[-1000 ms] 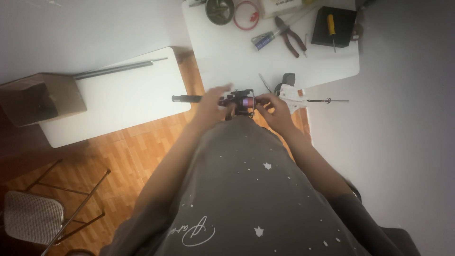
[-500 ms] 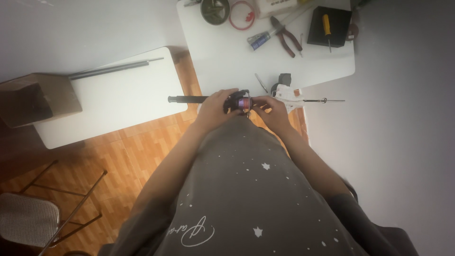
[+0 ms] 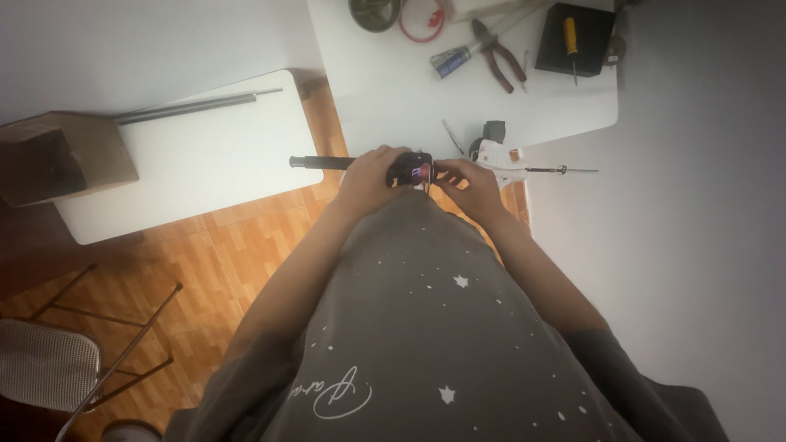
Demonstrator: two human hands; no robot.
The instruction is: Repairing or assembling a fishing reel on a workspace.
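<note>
The person holds a fishing rod (image 3: 344, 161) flat in front of the belly, just past the near edge of the white tabletop (image 3: 393, 98). The dark reel (image 3: 412, 170) sits on the rod in the middle, between both hands. The left hand (image 3: 368, 178) is curled around the rod grip and the left side of the reel. The right hand (image 3: 468, 182) has its fingers bent in, pinching at the right side of the reel. It may be holding a small part there, but the view is too blurry to be sure.

The step in hand looks like work on the reel itself, with one hand keeping it still and the other one fiddling with it. I think the next move needs a steady grip from the left hand and small, careful finger work from the right, since the parts are tiny.

Just right of the reel lies a white tool (image 3: 501, 155) with a thin metal rod (image 3: 561, 170) sticking out from it. Farther from the reel, on the far part of the tabletop, are red-handled pliers (image 3: 498, 56), a red ring (image 3: 422, 16) and a round dark dish (image 3: 374, 11); what is in the dish cannot be seen well. A black flat case (image 3: 580, 39) there carries a yellow-handled screwdriver (image 3: 571, 41). Far left of the reel, a brown cardboard box (image 3: 61, 155) stands open on a second white tabletop (image 3: 205, 164), and its inside is dark, next to a long grey tube (image 3: 196, 106)
</note>
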